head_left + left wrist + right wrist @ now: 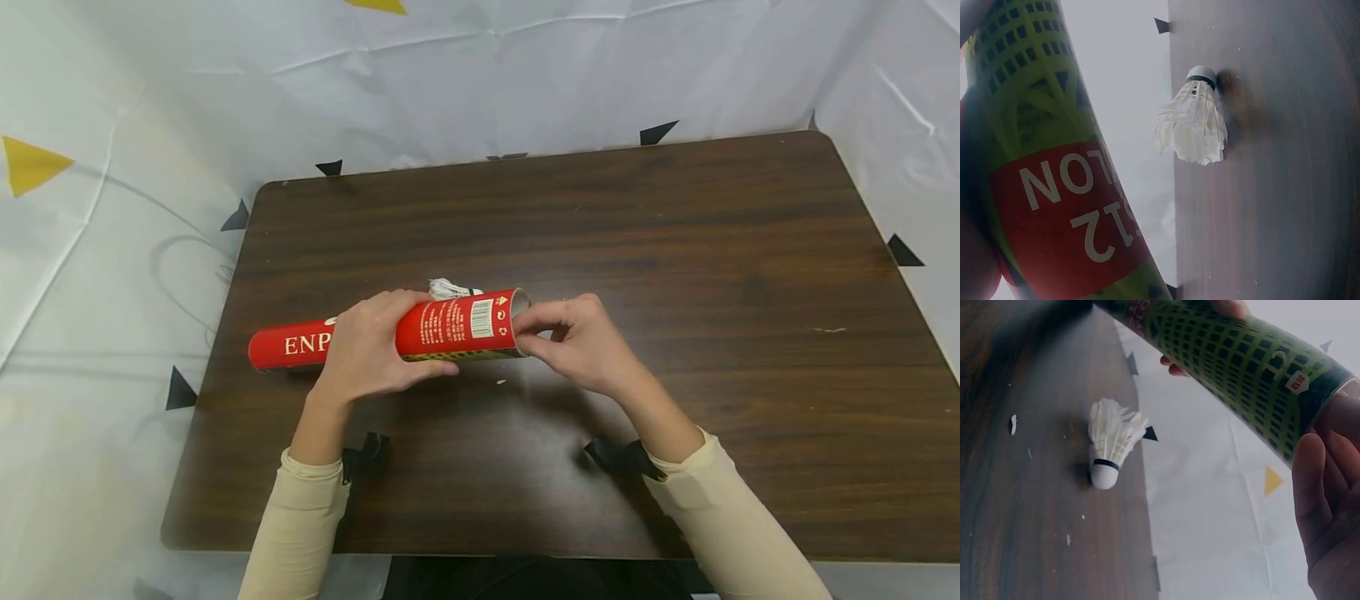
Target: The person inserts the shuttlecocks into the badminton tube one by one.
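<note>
My left hand (369, 343) grips a red and green shuttlecock tube (453, 325) around its middle, holding it nearly level above the table. The tube's open end faces right. At that end is my right hand (581, 343), its fingers reaching into the mouth and its thumb by the rim (1317, 419). The fingertips are hidden inside, so whether they hold something cannot be told. A white feather shuttlecock (1196, 125) lies on the table behind the tube; the head view shows only part of it (452, 289), while the right wrist view shows the whole shuttlecock (1110, 444).
The brown wooden table (675, 233) has rounded corners. Small white scraps (501, 382) lie on it, among them a longer sliver (1014, 424). White sheeting (480, 83) with black and yellow triangles stands around the back and sides.
</note>
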The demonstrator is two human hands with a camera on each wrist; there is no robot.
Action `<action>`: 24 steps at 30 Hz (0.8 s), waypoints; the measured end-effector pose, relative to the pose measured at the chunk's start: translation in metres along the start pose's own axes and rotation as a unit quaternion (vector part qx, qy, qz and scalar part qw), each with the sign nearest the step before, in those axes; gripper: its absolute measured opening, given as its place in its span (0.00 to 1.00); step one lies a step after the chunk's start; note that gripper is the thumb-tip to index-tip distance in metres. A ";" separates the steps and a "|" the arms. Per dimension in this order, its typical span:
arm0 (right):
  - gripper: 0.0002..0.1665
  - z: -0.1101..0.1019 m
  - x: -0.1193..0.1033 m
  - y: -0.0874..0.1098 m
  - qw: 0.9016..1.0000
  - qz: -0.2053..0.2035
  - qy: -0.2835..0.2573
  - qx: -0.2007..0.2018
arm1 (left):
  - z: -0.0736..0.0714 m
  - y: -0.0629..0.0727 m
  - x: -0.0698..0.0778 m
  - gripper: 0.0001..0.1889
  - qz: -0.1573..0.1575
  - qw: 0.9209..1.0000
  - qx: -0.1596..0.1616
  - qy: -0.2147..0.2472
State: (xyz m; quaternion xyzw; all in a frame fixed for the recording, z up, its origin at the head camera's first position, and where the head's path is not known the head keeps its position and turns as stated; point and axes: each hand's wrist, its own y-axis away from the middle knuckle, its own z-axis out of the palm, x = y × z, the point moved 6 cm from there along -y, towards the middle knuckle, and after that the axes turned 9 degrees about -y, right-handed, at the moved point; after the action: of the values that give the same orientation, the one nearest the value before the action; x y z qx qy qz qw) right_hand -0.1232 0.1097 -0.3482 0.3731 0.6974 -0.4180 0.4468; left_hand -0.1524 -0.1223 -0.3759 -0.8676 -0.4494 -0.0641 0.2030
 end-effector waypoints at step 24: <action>0.10 -0.041 0.022 -0.005 0.979 0.001 -0.104 0.175 | 0.000 0.000 0.002 0.41 -0.005 1.000 -0.005 0.000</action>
State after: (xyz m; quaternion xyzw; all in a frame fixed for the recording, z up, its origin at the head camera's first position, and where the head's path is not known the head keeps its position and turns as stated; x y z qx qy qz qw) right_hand -0.1472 0.1488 -0.3572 0.4011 0.5625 -0.5698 0.4449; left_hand -0.1508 -0.1208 -0.3755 -0.8664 -0.4532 -0.0676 0.1985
